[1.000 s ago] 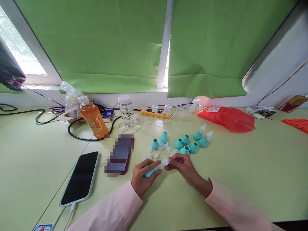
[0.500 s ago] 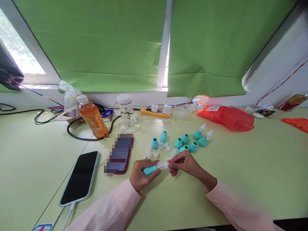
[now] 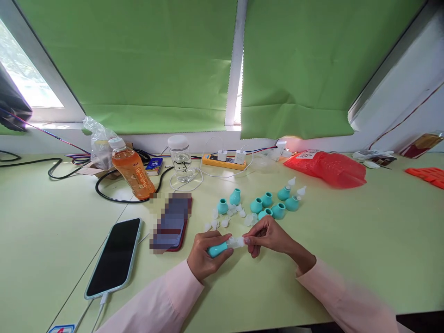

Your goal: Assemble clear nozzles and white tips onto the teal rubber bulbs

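My left hand point(image 3: 205, 253) is wrapped round a turquoise rubber bulb point(image 3: 217, 250) that looks like part of a nasal aspirator. A clear plastic tube point(image 3: 234, 242) sticks out of the bulb towards the right. At the tube's far end, the thumb and forefinger of my right hand point(image 3: 266, 236) pinch a whitish soft tip point(image 3: 244, 241), mostly hidden by the fingers. Just beyond my hands lie small translucent nozzle pieces point(image 3: 225, 223) and several open-necked turquoise bulbs point(image 3: 278, 211). Two bulbs point(image 3: 292, 203) at the right have clear necks and white tips on them.
Left of my hands lie a dark phone point(image 3: 114, 256) on a cable and a red-cased phone point(image 3: 171, 222). Behind stand an orange drink bottle point(image 3: 133, 171), a clear jar point(image 3: 182, 162) and a yellow power strip point(image 3: 215, 162). A red plastic bag point(image 3: 326, 170) lies at the back right.
Both hands have shifted very slightly to the right and down with the bulb and tube. The grip of each looks the same, and the pieces on the table stay in place.
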Available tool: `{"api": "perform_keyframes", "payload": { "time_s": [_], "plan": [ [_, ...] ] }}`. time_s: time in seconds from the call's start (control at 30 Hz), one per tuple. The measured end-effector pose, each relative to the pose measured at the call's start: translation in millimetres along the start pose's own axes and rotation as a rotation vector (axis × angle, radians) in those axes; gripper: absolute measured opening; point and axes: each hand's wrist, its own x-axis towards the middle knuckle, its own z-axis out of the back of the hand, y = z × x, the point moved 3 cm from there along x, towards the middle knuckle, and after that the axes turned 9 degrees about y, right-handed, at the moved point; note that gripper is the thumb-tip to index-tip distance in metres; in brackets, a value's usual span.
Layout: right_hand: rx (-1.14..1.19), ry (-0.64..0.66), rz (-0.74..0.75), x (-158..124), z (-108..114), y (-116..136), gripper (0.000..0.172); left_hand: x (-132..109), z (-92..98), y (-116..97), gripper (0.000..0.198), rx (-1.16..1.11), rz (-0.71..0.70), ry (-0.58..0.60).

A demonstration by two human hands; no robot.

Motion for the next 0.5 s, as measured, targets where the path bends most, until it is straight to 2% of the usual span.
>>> {"api": "perform_keyframes", "payload": {
  "time_s": [0.23,0.5],
  "plan": [
    [-0.035,0.021,-0.003,-2.2,1.7,1.7,0.026,-2.8,-3.0,4.2,0.025,0.052,-0.066,-0.007],
    [-0.023,0.056,-0.014,-2.5,3.9,2.9,0.025,-6.3,-5.0,1.6,0.024,0.075,-0.145,-0.024]
  ]
}}
